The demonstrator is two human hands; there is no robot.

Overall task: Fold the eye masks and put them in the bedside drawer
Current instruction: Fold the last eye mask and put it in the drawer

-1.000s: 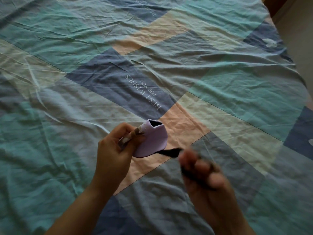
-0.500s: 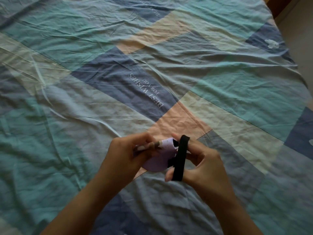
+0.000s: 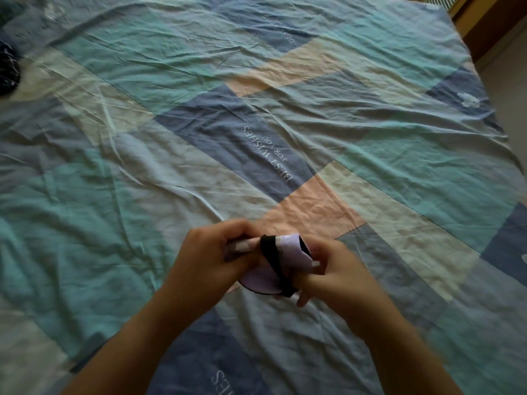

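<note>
A folded lilac eye mask (image 3: 288, 253) is held between both hands just above the bed, low in the middle of the view. Its black elastic strap (image 3: 275, 262) runs over the folded mask from the top edge down to its underside. My left hand (image 3: 211, 258) pinches the mask's left end with thumb and fingers. My right hand (image 3: 336, 269) holds the right side and grips the strap's lower end. No drawer is in view.
A patchwork bedsheet (image 3: 256, 115) in teal, blue, peach and cream covers the whole bed, wrinkled. A dark bundle of cloth (image 3: 7, 67) lies at the far left edge. The bed's right edge, the floor (image 3: 510, 89) and wooden furniture (image 3: 473, 27) show at the upper right.
My right hand carried the black strap from the right of the mask over to it and wrapped it across the fold. The hands closed together and the mask sank a little lower.
</note>
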